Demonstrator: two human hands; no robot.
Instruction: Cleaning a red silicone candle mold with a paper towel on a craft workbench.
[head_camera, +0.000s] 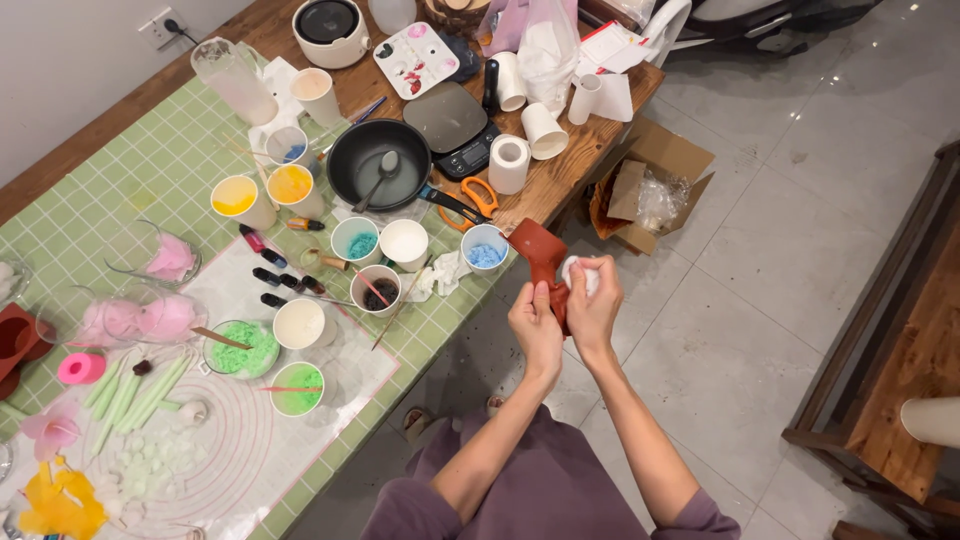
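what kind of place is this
Most likely a home craft space, perhaps for wax or soap work. A green tiled table holds paper cups of coloured bits, a black pan with a spoon and a digital scale. Both hands hold a red-brown mould.

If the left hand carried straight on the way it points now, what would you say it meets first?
Probably the cup of blue bits at the table edge, past the red mould that the left hand holds; depth is unclear.

We note a wooden table (590, 150) left of the hands, carrying a green tiled mat (150, 170), paper cups of coloured wax (236, 198), a black pan (378, 163) and a scale (452, 122).
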